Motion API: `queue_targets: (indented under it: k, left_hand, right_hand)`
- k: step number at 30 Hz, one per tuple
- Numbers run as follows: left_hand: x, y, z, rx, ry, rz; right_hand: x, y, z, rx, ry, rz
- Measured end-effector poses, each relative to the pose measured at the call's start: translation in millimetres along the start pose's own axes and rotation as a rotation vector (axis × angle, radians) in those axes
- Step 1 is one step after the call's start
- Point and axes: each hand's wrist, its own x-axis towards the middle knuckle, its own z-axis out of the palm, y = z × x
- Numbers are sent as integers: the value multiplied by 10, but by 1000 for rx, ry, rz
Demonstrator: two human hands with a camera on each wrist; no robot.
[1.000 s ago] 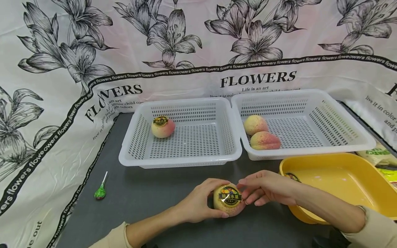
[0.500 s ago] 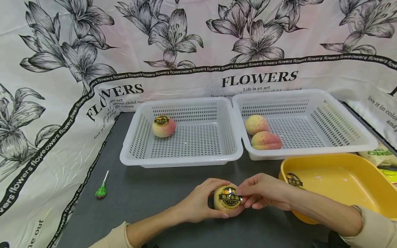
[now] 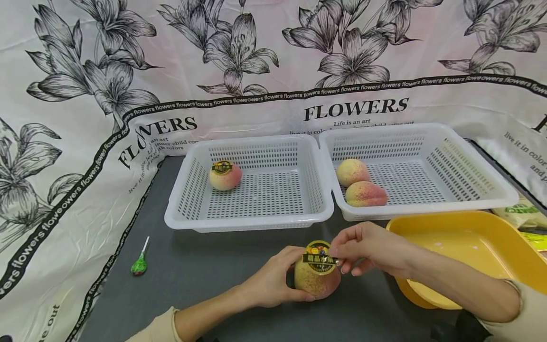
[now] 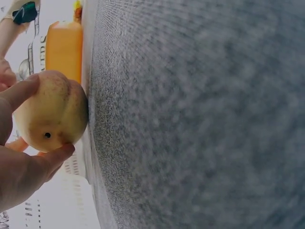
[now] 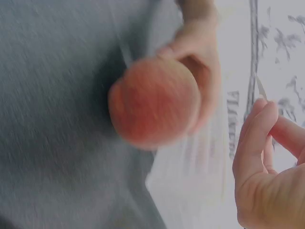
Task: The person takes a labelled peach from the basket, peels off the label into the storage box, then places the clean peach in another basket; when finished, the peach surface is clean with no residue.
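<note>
My left hand (image 3: 275,278) grips a yellow-and-red peach (image 3: 314,285) from its left side, thumb in front and fingers behind, low over the dark table. In the left wrist view the peach (image 4: 55,105) shows its crease and a small dark hole. Above it, my right hand (image 3: 369,249) pinches the right edge of a round black-and-gold fruit sticker (image 3: 318,259). From the head the sticker overlaps the peach's top. The right wrist view shows the sticker edge-on (image 5: 261,89) at the fingertips, apart from the peach.
A white basket (image 3: 256,224) holds one stickered peach (image 3: 225,175). Beside it, another white basket (image 3: 431,209) has two plain peaches (image 3: 365,194). A yellow tub (image 3: 466,237) stands at the right under my right forearm. At the left lies a green lollipop (image 3: 138,265).
My right fingers have closed on the sticker's edge and lifted it up off the peach. My left hand has stayed around the peach. The tub's inner sticker is now hidden behind my right hand.
</note>
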Motion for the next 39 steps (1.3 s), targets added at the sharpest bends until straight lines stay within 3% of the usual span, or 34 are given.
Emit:
queue_targets:
  k: [10,17,25,31,39]
  left_hand:
    - [-4,-3,-19,-50,-26,-25]
    - [-3,-4,-15,-32,-27,-31]
    - [-1,4,-15,-46,-29,-28]
    - [2,9,-19,-47,-35,-30]
    - [-3,-2,-19,-40,-38,-23]
  right_hand:
    - [-134,147,-409,-61,93,-26]
    - [-324,487,-1121,-73,52,-27]
    - [-551,882,-1755,-94,98,84]
    - [-645,999,-1902,-219,159,158]
    - [-609,1088,-1784,-447,308,180]
